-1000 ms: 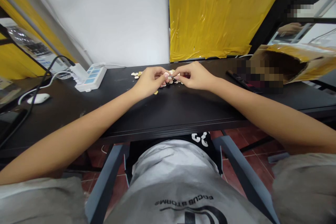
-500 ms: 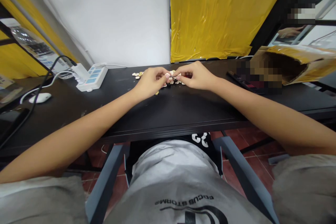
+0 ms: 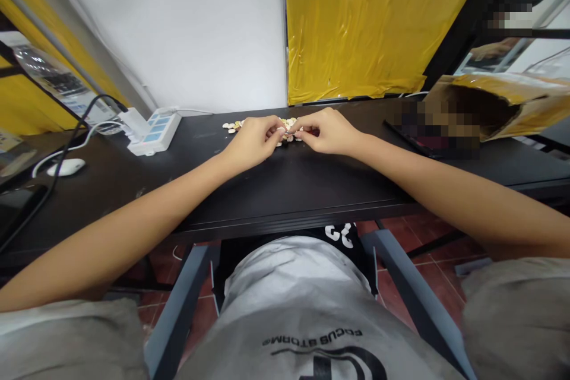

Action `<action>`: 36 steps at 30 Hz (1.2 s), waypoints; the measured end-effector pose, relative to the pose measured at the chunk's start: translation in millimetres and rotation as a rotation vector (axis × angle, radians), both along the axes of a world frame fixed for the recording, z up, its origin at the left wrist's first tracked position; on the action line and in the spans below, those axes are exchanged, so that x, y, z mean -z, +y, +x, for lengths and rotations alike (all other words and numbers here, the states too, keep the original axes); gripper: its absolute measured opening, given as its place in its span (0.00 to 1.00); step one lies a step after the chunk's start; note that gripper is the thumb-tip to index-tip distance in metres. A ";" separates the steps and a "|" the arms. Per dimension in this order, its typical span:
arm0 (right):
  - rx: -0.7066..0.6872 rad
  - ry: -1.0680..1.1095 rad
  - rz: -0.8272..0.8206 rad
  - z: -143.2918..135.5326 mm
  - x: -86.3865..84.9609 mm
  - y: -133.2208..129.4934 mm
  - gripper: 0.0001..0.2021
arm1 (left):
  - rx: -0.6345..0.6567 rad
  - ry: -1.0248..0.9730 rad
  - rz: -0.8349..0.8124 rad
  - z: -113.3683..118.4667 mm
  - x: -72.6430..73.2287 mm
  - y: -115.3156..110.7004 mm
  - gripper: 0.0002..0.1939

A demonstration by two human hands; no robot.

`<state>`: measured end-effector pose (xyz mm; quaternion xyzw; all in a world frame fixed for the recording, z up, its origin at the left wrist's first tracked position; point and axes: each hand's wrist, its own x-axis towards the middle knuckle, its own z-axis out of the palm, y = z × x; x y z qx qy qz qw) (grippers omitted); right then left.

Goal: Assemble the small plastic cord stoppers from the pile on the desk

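Observation:
On the black table (image 3: 289,184), several small flat pieces (image 3: 230,127), mostly whitish with some yellow and dark ones, lie in a loose group near the back. My left hand (image 3: 255,138) is closed in a pinch over that group, with a small pale piece showing at its thumb and fingertip. Facing it, my right hand (image 3: 327,130) also pinches, thumb against forefinger. The fingertips of both hands almost meet. What the right fingers hold is too small to make out, and part of the group is hidden behind the hands.
To the left stand a white power strip (image 3: 155,132) with plugged-in cables, a white mouse (image 3: 66,167) and a plastic bottle (image 3: 57,80). An open cardboard box (image 3: 529,110) sits at the right, with a dark flat object (image 3: 412,138) before it. A wall panel (image 3: 187,29) rises behind.
Both hands have shifted slightly; the right hand sits a little lower and further left. More of the pale pieces show between and behind the hands. Both pinches persist.

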<state>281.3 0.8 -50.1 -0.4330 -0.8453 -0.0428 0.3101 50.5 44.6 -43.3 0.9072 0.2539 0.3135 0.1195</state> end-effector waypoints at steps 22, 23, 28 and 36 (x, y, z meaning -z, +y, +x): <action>-0.129 0.095 -0.040 5.9 2.4 5.3 0.15 | 0.140 -0.066 -0.237 0.7 2.2 5.8 0.14; -0.125 0.088 -0.042 5.5 2.8 5.2 0.15 | 0.147 -0.064 -0.234 0.8 2.8 6.4 0.14; -0.103 0.053 -0.055 5.0 2.4 4.5 0.15 | 0.126 -0.022 -0.208 0.3 3.1 8.7 0.13; -0.064 0.048 -0.084 5.0 0.1 4.5 0.16 | 0.092 -0.001 -0.236 -0.1 2.7 9.5 0.11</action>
